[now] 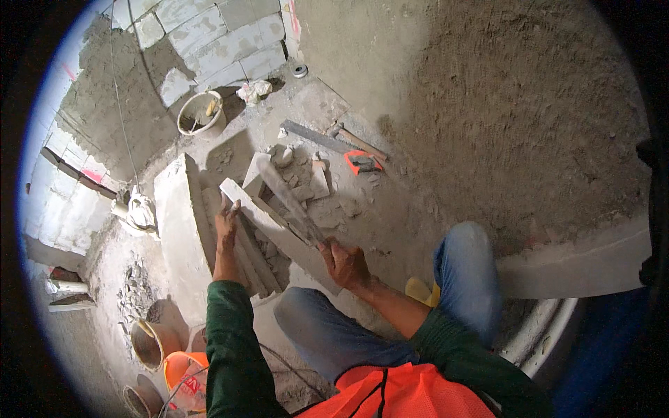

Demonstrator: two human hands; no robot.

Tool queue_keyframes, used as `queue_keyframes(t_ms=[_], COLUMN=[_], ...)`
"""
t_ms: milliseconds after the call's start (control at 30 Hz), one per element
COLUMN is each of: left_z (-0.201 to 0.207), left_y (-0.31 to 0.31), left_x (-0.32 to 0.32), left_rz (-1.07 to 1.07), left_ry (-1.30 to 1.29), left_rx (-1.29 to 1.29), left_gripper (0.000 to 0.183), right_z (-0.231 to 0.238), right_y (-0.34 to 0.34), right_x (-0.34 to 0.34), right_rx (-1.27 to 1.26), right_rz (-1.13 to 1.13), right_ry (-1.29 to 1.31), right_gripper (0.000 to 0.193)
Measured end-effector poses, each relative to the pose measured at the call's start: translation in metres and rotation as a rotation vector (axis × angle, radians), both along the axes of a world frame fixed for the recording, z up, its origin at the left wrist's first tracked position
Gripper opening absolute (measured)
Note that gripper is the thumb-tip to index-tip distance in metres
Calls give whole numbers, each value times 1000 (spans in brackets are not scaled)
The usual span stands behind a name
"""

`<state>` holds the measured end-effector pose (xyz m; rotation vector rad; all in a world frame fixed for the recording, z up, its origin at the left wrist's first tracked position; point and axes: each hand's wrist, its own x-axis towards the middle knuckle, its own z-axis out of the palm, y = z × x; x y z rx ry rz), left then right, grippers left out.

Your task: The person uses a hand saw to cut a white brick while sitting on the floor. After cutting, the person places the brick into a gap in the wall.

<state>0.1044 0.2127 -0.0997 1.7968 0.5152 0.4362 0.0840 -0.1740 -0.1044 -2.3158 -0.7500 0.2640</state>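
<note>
A long pale block [268, 221] lies slantwise in front of my knees. My left hand [227, 219] is closed on its far left end, with the fingers over the edge. My right hand [345, 265] is wrapped around the near end of a long narrow tool [286, 198]. This tool is smeared by motion above the block's right side, so its kind cannot be made out. Broken pieces and rubble [300, 177] lie just beyond the block. Other narrow slabs [247, 258] lie below my left hand.
A thick upright block [180, 209] stands left. Farther off lie a handsaw [317, 136] with an orange handle, a hammer [362, 143] and a tape roll [300, 71]. A white bucket [182, 120] stands by the block wall. Brown buckets [148, 348] and an orange helmet [182, 369] are lower left.
</note>
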Motion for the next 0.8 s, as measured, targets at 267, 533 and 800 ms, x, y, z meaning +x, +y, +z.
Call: queue_keyframes(t_ms=[267, 533, 800], left_z=[15, -5, 5], left_y=[-4, 2, -3], left_x=[5, 3, 1], left_rz=[21, 25, 35], left_ry=[65, 56, 46], left_rx=[38, -5, -32], left_gripper=[78, 73, 75], right_z=[8, 22, 23], right_y=[-12, -20, -18], right_x=[-11, -16, 3], right_rx=[-200, -83, -154], right_rz=[-115, -35, -75], right_ry=[31, -20, 72], right_gripper=[48, 49, 49])
